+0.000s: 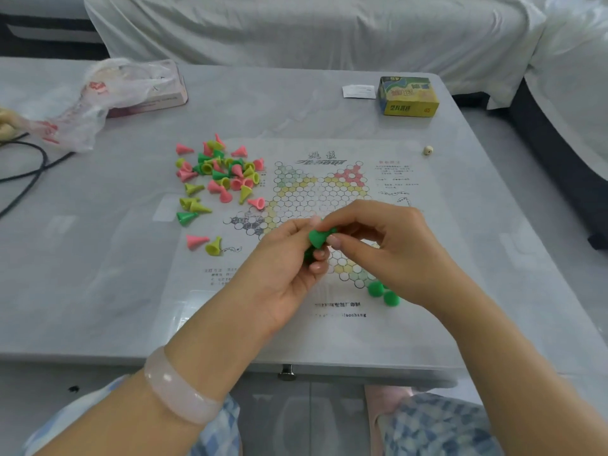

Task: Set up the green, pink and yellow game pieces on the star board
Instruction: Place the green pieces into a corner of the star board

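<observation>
We are early in the green step: our left hand (289,255) and right hand (378,238) both pinch a green plastic cone piece (317,237) above the printed paper star board (312,199). Next we seat it beside two standing green pieces (383,292).

I have both forearms reaching over the desk's (98,291) near edge. My left hand (289,258) and right hand (385,238) meet fingertip to fingertip, both pinching one green cone piece (317,238).
</observation>
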Tool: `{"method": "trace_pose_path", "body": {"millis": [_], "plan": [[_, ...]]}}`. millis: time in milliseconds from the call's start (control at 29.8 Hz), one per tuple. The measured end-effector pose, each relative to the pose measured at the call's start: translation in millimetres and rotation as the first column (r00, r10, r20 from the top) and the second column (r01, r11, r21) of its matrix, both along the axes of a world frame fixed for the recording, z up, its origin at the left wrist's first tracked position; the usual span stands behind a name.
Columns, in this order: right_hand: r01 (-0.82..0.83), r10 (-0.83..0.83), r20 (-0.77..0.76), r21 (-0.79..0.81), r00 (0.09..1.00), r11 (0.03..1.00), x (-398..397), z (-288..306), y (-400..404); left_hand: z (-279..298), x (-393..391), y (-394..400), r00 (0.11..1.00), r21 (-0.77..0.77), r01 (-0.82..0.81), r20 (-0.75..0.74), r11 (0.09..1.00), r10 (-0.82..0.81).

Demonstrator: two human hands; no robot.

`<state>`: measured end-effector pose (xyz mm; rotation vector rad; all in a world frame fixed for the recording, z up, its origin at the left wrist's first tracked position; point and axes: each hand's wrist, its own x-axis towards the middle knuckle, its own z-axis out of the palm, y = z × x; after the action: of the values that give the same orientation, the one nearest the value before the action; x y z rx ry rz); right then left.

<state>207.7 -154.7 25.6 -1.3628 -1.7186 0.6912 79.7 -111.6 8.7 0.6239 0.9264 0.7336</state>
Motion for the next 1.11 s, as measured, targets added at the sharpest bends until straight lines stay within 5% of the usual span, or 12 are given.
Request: {"method": "trace_pose_path", "body": {"millis": [134,269,370,638,1109], "plan": [[0.156,-0.156,0.108,0.009,0.982,0.988,19,5,0,1,-6,3,0.921,0.430,0.077,-0.377,0.900,0.101],[0.238,-0.219,0.374,-0.005,0.901,0.971,37,6,-4,4,-16,8,0.722,0.728,0.402,-0.625,0.555,0.296],[0.214,-0.159,0.463,-0.068,0.872,0.974,40,5,-9,0,-19,8,0.614,0.720,0.600,-0.694,0.349,0.376],[0.197,-0.100,0.647,-0.080,0.756,0.977,40,-5,-4,-3,-21,7,0.544,0.649,0.693,-0.757,0.314,0.361],[0.291,-0.122,0.710,-0.122,0.694,0.949,31,-18,1,-2,-24,5,0.518,0.608,0.710,-0.793,0.356,0.320]]}}
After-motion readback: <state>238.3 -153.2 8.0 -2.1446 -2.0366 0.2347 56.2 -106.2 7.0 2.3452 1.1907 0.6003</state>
